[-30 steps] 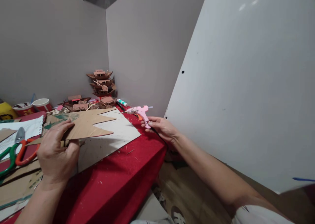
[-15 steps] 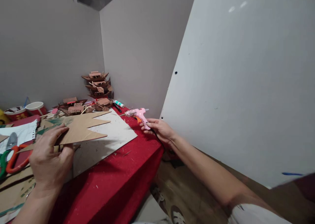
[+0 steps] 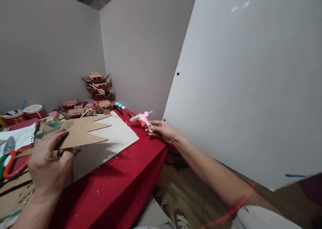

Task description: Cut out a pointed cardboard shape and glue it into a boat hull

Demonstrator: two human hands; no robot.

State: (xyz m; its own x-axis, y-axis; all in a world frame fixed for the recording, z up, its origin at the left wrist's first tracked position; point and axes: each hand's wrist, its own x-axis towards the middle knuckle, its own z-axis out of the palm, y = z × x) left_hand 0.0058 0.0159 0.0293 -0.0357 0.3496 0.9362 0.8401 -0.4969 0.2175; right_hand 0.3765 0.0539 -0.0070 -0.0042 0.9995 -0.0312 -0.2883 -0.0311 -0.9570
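My left hand grips a cut piece of brown cardboard with several pointed prongs facing right, held above a white board. Thumb and fingers pinch its left end. Over the right edge of the red-covered table, my right hand is closed round the handle of a pink glue gun. The gun's nozzle points left, and a stub of clear glue stick shows at its back. An orange trigger sits in front of the fingers. A dark cord runs down past the hand.
Small brown model boats are stacked in the back corner, with more beside them. Paper cups stand at the back left. Orange-handled scissors lie near my left wrist. A glue tube lies behind the board. A white panel rises on the right.
The glue gun has tilted slightly, its nozzle dipping lower and shifting right. The left hand and cardboard hold nearly the same pose; the whole view has shifted a little.
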